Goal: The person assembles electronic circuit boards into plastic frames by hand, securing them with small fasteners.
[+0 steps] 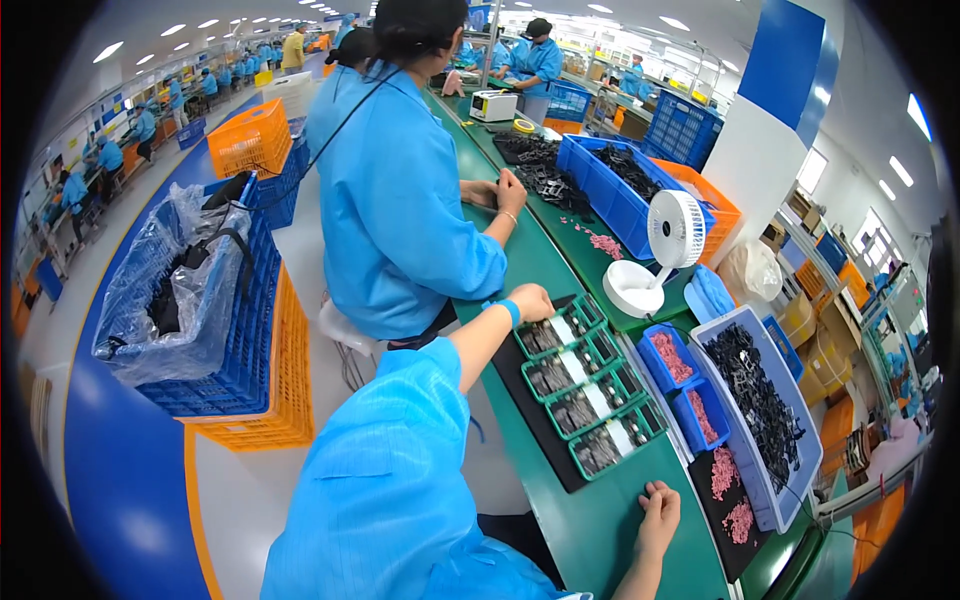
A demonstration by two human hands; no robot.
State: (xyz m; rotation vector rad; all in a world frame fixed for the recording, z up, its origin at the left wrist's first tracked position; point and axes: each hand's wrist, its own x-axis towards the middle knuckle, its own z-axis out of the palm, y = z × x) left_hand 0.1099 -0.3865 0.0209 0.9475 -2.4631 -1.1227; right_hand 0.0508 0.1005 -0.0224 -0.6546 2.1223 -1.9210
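My left hand (531, 301), a blue band round its wrist, reaches to the far end of a row of green trays (600, 465). Its fingers are bent down at the corner of the farthest tray, and what they hold, if anything, is hidden. The trays contain dark grey small parts (574, 412) and pale strips, and rest on a black mat (562, 462). Over the green bench (590, 530), nearer to me, my right hand (658, 512) is closed with curled fingers beside the nearest tray. Whatever lies inside its grip cannot be made out.
Right of the trays stand two blue bins (690, 392) of pink pieces and a grey-blue crate (806, 470) of black parts. A white fan (676, 230) stands behind them. A co-worker in blue (400, 200) works at my left. Stacked crates (240, 330) hold a plastic-lined load on the floor.
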